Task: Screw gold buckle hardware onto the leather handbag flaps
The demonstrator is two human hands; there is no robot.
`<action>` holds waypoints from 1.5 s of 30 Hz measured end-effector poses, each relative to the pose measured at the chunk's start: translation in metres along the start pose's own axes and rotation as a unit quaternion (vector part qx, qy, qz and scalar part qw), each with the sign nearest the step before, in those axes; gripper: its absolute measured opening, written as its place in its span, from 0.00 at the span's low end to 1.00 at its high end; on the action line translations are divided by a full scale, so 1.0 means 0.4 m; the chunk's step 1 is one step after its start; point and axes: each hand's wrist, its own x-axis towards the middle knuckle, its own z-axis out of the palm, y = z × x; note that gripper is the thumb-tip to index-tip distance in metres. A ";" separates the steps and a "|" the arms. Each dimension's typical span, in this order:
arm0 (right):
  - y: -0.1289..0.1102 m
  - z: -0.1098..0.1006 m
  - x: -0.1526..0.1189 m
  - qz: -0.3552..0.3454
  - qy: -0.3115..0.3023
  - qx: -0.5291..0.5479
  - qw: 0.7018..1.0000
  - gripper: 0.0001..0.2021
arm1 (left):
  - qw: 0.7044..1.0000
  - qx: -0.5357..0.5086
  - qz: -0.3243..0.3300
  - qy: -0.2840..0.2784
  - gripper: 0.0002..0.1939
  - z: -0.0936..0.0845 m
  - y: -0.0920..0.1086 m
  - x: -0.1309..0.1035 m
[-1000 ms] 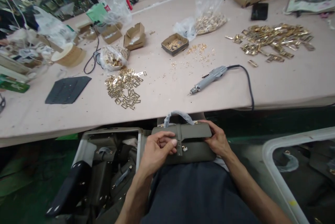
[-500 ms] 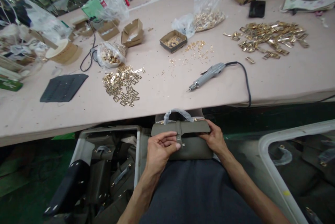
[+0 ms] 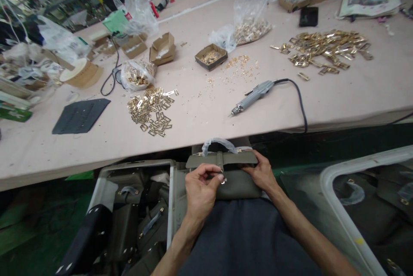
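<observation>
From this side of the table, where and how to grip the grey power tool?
Probably mid-body on the grey power tool, from above with the right hand: its barrel lies flat, metal tip angled near-left, cord leaving the far end.

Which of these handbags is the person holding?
The olive-grey handbag between the left bin and right bin: the right hand grips its side, the left hand is at its front strap. The other bags lie in or on those bins, untouched.
</observation>
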 end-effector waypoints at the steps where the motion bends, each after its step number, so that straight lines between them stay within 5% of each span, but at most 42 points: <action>1: 0.001 -0.001 0.001 -0.002 0.001 0.001 1.000 0.21 | 1.000 0.003 0.012 0.000 0.03 0.002 -0.003 0.001; 16: 0.002 -0.006 0.014 0.006 0.012 0.016 1.000 0.22 | 0.989 0.123 0.083 -0.025 0.05 0.013 0.000 0.007; 18: 0.007 -0.006 0.015 0.005 0.012 0.010 1.000 0.22 | 0.991 0.110 0.075 -0.023 0.01 0.011 -0.004 0.009; 22: 0.010 -0.004 0.018 0.007 0.008 0.014 1.000 0.21 | 0.997 0.047 0.041 -0.043 0.14 0.006 -0.003 0.011; 26: 0.010 -0.003 0.024 0.002 0.005 0.017 1.000 0.20 | 0.997 0.033 0.041 -0.062 0.13 0.002 0.010 0.010; 31: 0.013 -0.002 0.030 0.005 0.006 0.015 1.000 0.21 | 0.995 0.042 0.077 -0.044 0.03 0.006 0.019 0.007; 38: 0.015 0.001 0.027 0.008 0.006 0.022 1.000 0.21 | 0.985 0.106 0.132 -0.034 0.05 0.003 0.009 0.008; 42: 0.010 0.000 0.027 0.005 0.005 0.020 1.000 0.21 | 0.977 0.134 0.161 -0.040 0.16 0.001 0.003 0.015; 45: 0.008 -0.001 0.028 0.008 0.011 0.011 1.000 0.21 | 0.967 0.140 0.211 -0.036 0.12 0.001 -0.002 0.022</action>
